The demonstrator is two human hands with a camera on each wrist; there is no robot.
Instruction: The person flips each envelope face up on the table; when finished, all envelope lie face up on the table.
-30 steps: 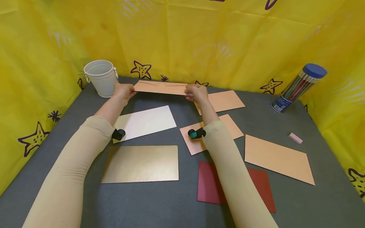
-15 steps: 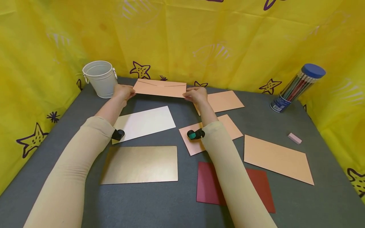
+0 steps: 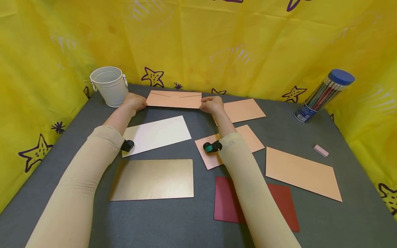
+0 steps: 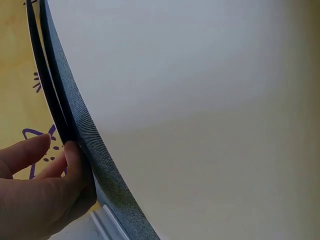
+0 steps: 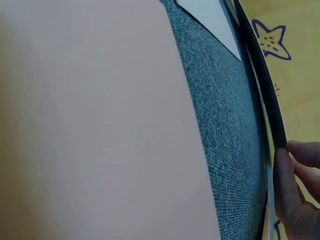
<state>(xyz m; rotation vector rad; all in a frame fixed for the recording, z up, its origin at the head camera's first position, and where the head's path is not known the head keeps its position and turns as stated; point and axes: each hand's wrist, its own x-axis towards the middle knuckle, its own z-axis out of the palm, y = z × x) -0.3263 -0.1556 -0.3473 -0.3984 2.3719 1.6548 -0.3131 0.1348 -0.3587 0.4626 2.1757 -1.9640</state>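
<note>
A peach envelope [image 3: 173, 100], flap side up, spans between my hands low over the back of the grey table. My left hand [image 3: 135, 102] holds its left end, fingers under the edge and thumb on the upper side in the left wrist view. At the other end, my right hand [image 3: 212, 104] pinches the edge between thumb and fingers. The right wrist view shows the envelope edge-on as a dark strip [image 5: 265, 85]. Nearer me lies a white envelope [image 3: 159, 134], below my left wrist. Under my right forearm is a pale pink envelope [image 3: 206, 148], partly covered.
A white bucket [image 3: 108, 86] stands at the back left. More envelopes lie flat: gold [image 3: 155, 179], red [image 3: 227, 201], and peach ones on the right [image 3: 302, 172] and behind my right wrist [image 3: 245, 109]. An eraser [image 3: 321, 150] and a tub of pencils [image 3: 322, 98] sit far right.
The held envelope has come down toward the table and levelled, its flap side turning more into view. Both hands have lowered slightly with it.
</note>
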